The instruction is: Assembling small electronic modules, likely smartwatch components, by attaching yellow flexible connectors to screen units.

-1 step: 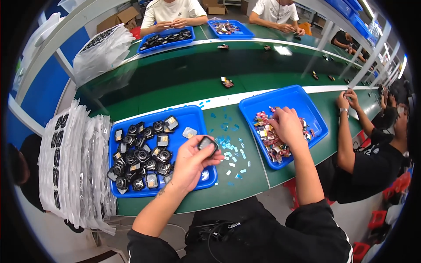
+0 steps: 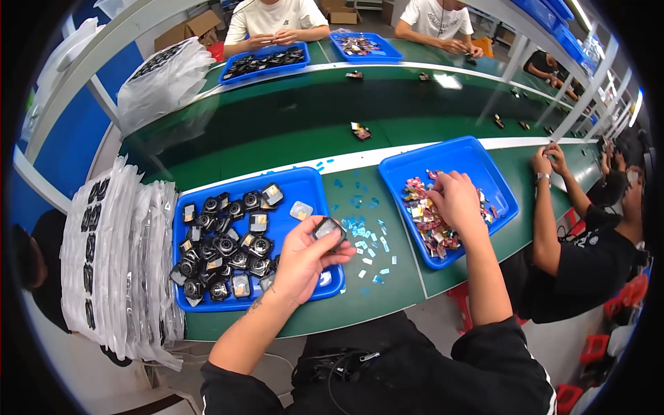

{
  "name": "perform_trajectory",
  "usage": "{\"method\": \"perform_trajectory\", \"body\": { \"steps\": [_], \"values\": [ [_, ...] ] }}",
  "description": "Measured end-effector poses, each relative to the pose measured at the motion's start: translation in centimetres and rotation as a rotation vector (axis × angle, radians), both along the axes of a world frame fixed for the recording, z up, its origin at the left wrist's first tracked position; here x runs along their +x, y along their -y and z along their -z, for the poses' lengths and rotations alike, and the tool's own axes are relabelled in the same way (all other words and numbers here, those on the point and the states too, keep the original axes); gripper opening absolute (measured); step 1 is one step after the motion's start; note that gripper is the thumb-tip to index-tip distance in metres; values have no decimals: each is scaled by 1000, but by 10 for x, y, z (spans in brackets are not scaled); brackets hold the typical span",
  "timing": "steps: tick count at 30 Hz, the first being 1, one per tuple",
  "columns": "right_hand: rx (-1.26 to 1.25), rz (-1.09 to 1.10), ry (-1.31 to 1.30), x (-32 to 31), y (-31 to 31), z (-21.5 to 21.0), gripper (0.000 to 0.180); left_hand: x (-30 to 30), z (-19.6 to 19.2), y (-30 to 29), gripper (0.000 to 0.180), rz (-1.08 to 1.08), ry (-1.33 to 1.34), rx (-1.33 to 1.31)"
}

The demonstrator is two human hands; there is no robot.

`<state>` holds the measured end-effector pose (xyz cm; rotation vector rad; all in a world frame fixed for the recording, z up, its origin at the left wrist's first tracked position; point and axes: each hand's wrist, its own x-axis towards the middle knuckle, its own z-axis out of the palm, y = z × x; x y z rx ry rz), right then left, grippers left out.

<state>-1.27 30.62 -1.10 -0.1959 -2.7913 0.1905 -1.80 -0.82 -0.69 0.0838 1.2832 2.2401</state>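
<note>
My left hand (image 2: 304, 259) is closed around a black smartwatch case (image 2: 328, 232), square with rounded corners, its greyish face turned up and my thumb across it. It hangs over the right edge of a blue tray (image 2: 335, 266) holding several similar black watch cases (image 2: 225, 245), some with round backs showing. One pale square piece (image 2: 301, 210) lies apart in that tray. To the right, my right hand (image 2: 456, 204) reaches down into a second blue tray (image 2: 499, 166), its fingers curled among small red and whitish electronic parts (image 2: 443, 238). What those fingertips pinch, if anything, is hidden.
Blue and white film bits (image 2: 366, 238) litter the green table between the trays. A tall stack of plastic-wrapped trays (image 2: 124, 263) stands at the left. Beyond a white strip, small assemblies (image 2: 360, 131) lie on the dark green belt. Co-workers sit opposite and at the right.
</note>
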Motion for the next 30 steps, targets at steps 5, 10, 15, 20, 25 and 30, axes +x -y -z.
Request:
{"method": "perform_trajectory", "body": {
  "steps": [5, 10, 15, 20, 25, 30],
  "values": [
    [-268, -60, -196, 4, -5, -7, 16, -3, -1, 6, 19, -21, 9, 14],
    [-749, -88, -268, 16, 25, -30, 9, 0, -5, 9, 37, -53, -146, -82],
    [-1000, -287, -23, 37, 65, -51, 7, 1, -2, 2, 30, 22, -638, -282],
    [-1002, -557, 107, 42, 102, -51, 9, 6, -6, 2, 29, 70, -716, -444],
    [-1064, -609, 118, 41, 119, -44, 10, 5, -3, 5, 17, 122, -777, -430],
    [-1327, -528, 219, 43, 120, -43, 8, 8, -2, 4, 15, 8, -754, -363]
  ]
}}
